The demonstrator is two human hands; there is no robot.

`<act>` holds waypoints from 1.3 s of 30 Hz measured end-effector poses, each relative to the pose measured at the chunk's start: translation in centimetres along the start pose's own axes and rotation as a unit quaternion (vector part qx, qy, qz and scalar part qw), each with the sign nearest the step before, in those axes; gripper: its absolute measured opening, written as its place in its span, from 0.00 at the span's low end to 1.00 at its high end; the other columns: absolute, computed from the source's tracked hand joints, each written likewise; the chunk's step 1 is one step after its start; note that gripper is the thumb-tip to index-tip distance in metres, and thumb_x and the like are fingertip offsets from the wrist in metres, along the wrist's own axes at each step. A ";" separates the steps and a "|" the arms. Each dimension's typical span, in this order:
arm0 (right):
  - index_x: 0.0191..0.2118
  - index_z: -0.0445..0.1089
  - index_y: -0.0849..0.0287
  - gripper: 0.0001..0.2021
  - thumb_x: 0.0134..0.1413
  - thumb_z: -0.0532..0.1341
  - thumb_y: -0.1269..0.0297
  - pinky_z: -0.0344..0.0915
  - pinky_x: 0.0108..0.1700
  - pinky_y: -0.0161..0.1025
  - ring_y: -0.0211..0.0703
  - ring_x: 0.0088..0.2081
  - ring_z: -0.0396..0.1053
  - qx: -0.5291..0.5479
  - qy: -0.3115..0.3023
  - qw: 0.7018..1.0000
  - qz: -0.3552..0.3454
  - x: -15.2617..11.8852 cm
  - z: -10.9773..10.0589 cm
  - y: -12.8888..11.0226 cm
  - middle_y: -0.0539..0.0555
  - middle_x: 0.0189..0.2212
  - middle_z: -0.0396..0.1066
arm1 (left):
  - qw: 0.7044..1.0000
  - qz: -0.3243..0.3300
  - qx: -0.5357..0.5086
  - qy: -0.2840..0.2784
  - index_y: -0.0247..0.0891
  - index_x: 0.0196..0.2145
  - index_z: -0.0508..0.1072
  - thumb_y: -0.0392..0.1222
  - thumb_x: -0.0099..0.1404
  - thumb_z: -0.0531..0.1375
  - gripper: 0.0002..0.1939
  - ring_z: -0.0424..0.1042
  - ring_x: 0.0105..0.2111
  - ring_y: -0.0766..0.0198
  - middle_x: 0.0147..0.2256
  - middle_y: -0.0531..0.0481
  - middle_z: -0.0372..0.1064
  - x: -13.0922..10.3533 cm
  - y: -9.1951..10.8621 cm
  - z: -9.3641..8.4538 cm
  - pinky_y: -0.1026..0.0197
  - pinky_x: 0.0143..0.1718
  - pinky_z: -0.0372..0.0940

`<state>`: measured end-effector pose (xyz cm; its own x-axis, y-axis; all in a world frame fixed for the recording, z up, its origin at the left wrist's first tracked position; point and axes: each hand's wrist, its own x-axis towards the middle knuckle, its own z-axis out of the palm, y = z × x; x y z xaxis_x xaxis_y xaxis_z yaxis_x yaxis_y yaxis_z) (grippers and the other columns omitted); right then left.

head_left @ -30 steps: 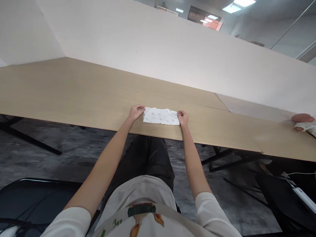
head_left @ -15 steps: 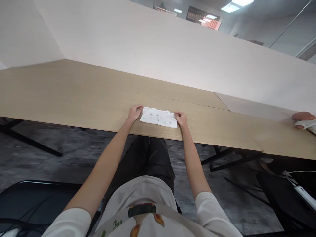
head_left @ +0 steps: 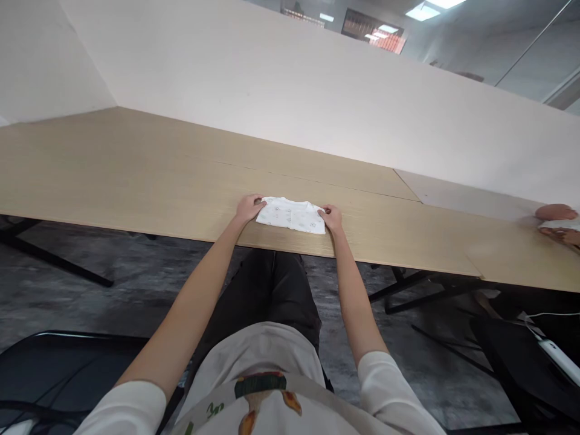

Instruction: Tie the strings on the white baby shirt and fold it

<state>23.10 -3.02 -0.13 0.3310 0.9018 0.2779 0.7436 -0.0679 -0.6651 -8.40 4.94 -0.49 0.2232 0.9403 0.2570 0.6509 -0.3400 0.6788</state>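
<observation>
A small white folded garment (head_left: 290,215) with a faint scattered print lies flat near the front edge of the wooden table (head_left: 181,175). It looks like a baby shirt, with the neckline along its far side. My left hand (head_left: 249,208) grips its far left corner, thumb on top and fingers at the edge. At the far right corner, my right hand (head_left: 331,217) pinches the cloth between thumb and fingers. The fingertips under the cloth are hidden.
A white partition (head_left: 272,90) rises along the table's back edge. At the far right, a person's hands (head_left: 557,212) rest by white cloth. Below stand a black chair (head_left: 67,368) on the left and another dark seat (head_left: 507,356) on the right, with a white power strip (head_left: 559,359).
My left thumb has moved inward over the garment's corner, and my right fingers have closed a little further onto theirs. The garment stays in place. The other person's hands have shifted at the far right.
</observation>
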 end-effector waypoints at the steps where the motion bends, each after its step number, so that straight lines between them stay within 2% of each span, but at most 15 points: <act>1: 0.41 0.77 0.63 0.14 0.50 0.62 0.62 0.68 0.47 0.42 0.48 0.41 0.74 0.002 0.004 1.000 0.000 0.0 0.0 0.0 0.63 0.41 0.78 | 1.000 -0.003 -0.003 0.002 0.36 0.49 0.78 0.47 0.62 0.59 0.21 0.73 0.46 0.54 0.48 0.43 0.76 0.0 0.0 0.0 0.57 0.50 0.66; 8: 0.38 0.76 0.62 0.13 0.49 0.62 0.61 0.68 0.46 0.42 0.47 0.39 0.73 0.010 0.007 1.000 0.013 0.1 0.1 0.2 0.60 0.38 0.78 | 1.000 0.002 -0.022 0.004 0.37 0.48 0.78 0.48 0.62 0.59 0.20 0.74 0.48 0.54 0.48 0.43 0.77 -0.1 -0.1 0.0 0.56 0.52 0.65; 15: 0.39 0.76 0.64 0.14 0.49 0.62 0.60 0.67 0.46 0.42 0.48 0.39 0.74 0.015 0.016 1.000 0.015 0.0 0.1 0.2 0.61 0.37 0.78 | 0.999 -0.017 -0.031 0.007 0.37 0.48 0.78 0.47 0.61 0.60 0.20 0.74 0.48 0.54 0.50 0.44 0.76 -0.2 0.1 0.0 0.56 0.53 0.65; 22: 0.36 0.75 0.61 0.13 0.48 0.60 0.58 0.67 0.45 0.41 0.48 0.39 0.73 0.011 0.016 1.000 0.017 0.0 0.1 0.2 0.60 0.37 0.77 | 0.999 -0.026 -0.029 0.006 0.35 0.48 0.77 0.46 0.62 0.59 0.20 0.74 0.48 0.54 0.50 0.41 0.76 -0.3 0.3 -0.1 0.57 0.52 0.66; 28: 0.30 0.69 0.58 0.10 0.49 0.59 0.57 0.65 0.41 0.38 0.45 0.35 0.69 0.005 0.010 1.000 0.003 -0.4 0.0 -0.3 0.56 0.32 0.75 | 1.000 -0.008 0.022 -0.001 0.36 0.44 0.76 0.50 0.62 0.58 0.18 0.73 0.46 0.52 0.45 0.41 0.76 -0.4 0.6 -0.3 0.54 0.50 0.66; 31: 0.27 0.65 0.57 0.09 0.50 0.57 0.57 0.64 0.39 0.36 0.43 0.34 0.66 0.033 0.015 0.999 -0.033 -0.6 -0.7 -1.4 0.52 0.28 0.71 | 0.998 0.024 0.052 -0.005 0.36 0.40 0.76 0.51 0.62 0.58 0.16 0.71 0.45 0.52 0.43 0.40 0.75 0.1 1.4 -1.5 0.54 0.50 0.65; 33: 0.27 0.63 0.56 0.09 0.53 0.55 0.57 0.63 0.38 0.35 0.41 0.34 0.65 0.078 0.032 0.995 -0.058 -0.4 -2.0 -2.7 0.51 0.27 0.67 | 0.998 0.056 0.039 0.010 0.36 0.39 0.75 0.50 0.62 0.57 0.16 0.71 0.44 0.53 0.42 0.40 0.74 0.9 2.6 -2.8 0.54 0.49 0.65; 36: 0.27 0.59 0.55 0.11 0.56 0.55 0.56 0.63 0.36 0.34 0.38 0.31 0.62 0.141 0.065 0.983 -0.097 0.8 -5.3 -5.4 0.49 0.25 0.61 | 0.993 0.102 -0.013 0.054 0.35 0.40 0.72 0.49 0.64 0.56 0.15 0.70 0.41 0.57 0.40 0.45 0.72 2.7 5.2 -5.8 0.57 0.45 0.66; 39: 0.27 0.57 0.55 0.14 0.59 0.56 0.54 0.61 0.33 0.33 0.36 0.29 0.59 0.152 0.104 0.972 -0.145 2.5 -9.8 -8.7 0.46 0.24 0.55 | 0.979 0.156 -0.024 0.128 0.35 0.41 0.70 0.51 0.67 0.54 0.16 0.69 0.40 0.60 0.36 0.50 0.69 4.6 8.4 -9.5 0.59 0.44 0.65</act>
<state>23.17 -4.34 13.10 0.2659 0.7565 0.5975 0.6270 0.3350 -0.7033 -8.80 6.32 12.91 0.2136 0.7575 0.6169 0.5442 -0.6167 0.5688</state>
